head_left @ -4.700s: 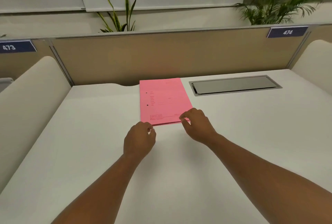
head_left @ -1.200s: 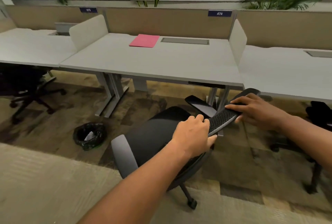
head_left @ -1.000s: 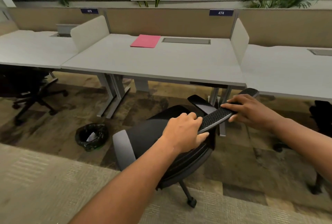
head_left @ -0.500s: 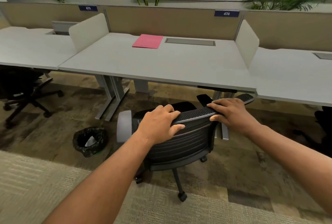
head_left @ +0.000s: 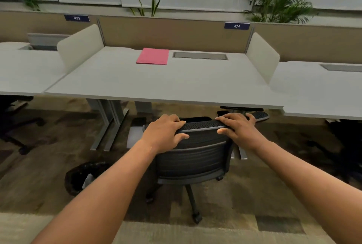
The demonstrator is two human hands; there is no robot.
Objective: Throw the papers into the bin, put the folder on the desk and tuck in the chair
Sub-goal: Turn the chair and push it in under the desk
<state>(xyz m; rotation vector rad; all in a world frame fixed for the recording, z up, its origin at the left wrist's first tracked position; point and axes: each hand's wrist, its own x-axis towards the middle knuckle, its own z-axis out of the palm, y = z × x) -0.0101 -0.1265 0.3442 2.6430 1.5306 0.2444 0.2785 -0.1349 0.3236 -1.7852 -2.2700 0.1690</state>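
Both hands gripped the top rail of the chair [head_left: 193,157], the left hand [head_left: 164,133] and right hand [head_left: 238,129] each curled over it, thumbs on the near face. The chair stood directly ahead, its back facing the person, the rail running left to right and roughly parallel to the tabletop [head_left: 156,87] edge just beyond. Neither hand was clearly nearer. The opening under the tabletop lay straight ahead, so the push probably needed to go forward. The pink folder [head_left: 153,58] lay on the far tabletop; the bin [head_left: 82,177] sat on the floor to the left.

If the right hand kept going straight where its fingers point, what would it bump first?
Probably the left hand. The right hand grips the chair top rail with its fingers pointing left along it, toward the other hand. Depth is hard to judge from one view.
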